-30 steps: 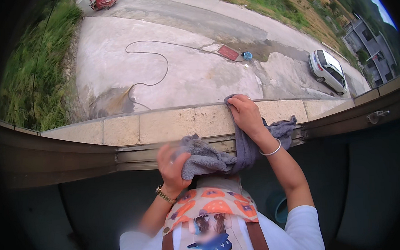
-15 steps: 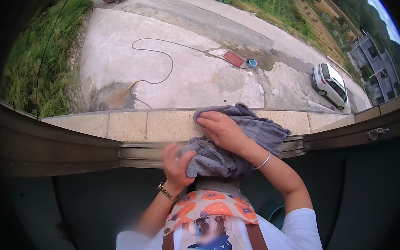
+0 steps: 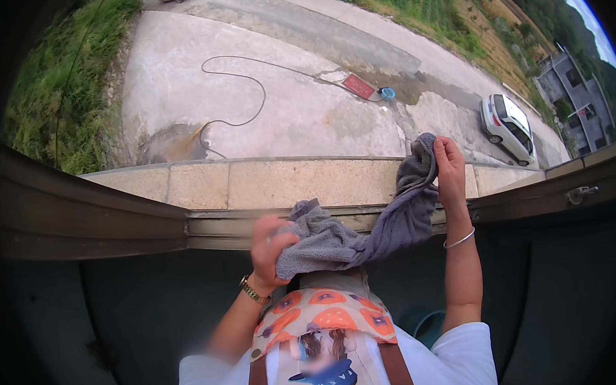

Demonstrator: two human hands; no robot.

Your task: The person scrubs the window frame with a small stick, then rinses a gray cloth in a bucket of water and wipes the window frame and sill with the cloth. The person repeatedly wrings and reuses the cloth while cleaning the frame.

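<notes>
A grey towel (image 3: pixel 331 243) stretches between my two hands, over the window's metal track (image 3: pixel 219 228). My right hand (image 3: pixel 449 167) pinches its far right end and lifts that end above the pale stone sill (image 3: pixel 286 183). The raised part hangs twisted and bunched down toward the middle. My left hand (image 3: pixel 270 247) is closed on the towel's left end near the track, its fingers partly blurred. Folds of the towel rest low in front of the apron (image 3: pixel 328 306).
Brown window frames (image 3: pixel 93 211) flank the opening, with a latch (image 3: pixel 582 194) on the right one. Behind my right arm is a teal bucket (image 3: pixel 430 325). Far below outside lie a concrete yard with a hose (image 3: pixel 264 90), a blue basin (image 3: pixel 386 93) and a white car (image 3: pixel 508 130).
My right hand has moved right and up, from pressing the towel on the sill to holding its end raised. The towel is now drawn out sideways; my left hand stays near its place.
</notes>
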